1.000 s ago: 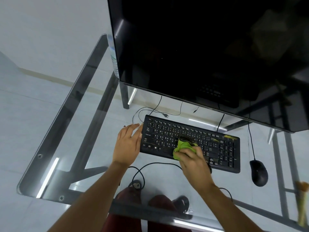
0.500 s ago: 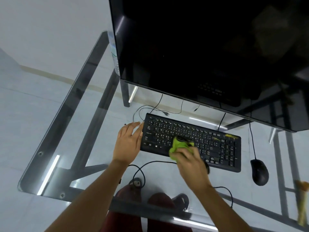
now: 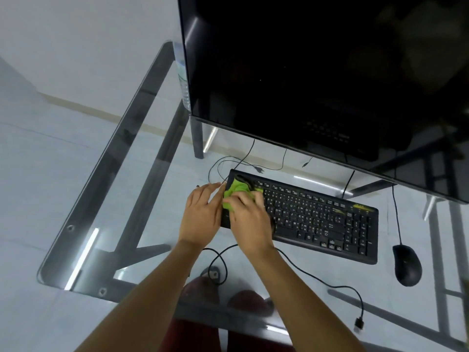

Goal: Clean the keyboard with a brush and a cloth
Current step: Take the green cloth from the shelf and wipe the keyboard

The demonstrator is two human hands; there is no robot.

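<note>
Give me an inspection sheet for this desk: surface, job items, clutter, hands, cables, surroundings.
Surface: glass desk on a dark metal frame.
Job's things: black keyboard; green cloth on its left end; no brush seen.
Clutter: black mouse right of the keyboard.
Hands: right hand holds the cloth in its grip on the keys; left hand lies flat at the keyboard's left edge.
Cables: loose black cable with a free plug near the front edge; thin wires behind the keyboard.
Surroundings: dark monitor, pale tiled floor below.
</note>
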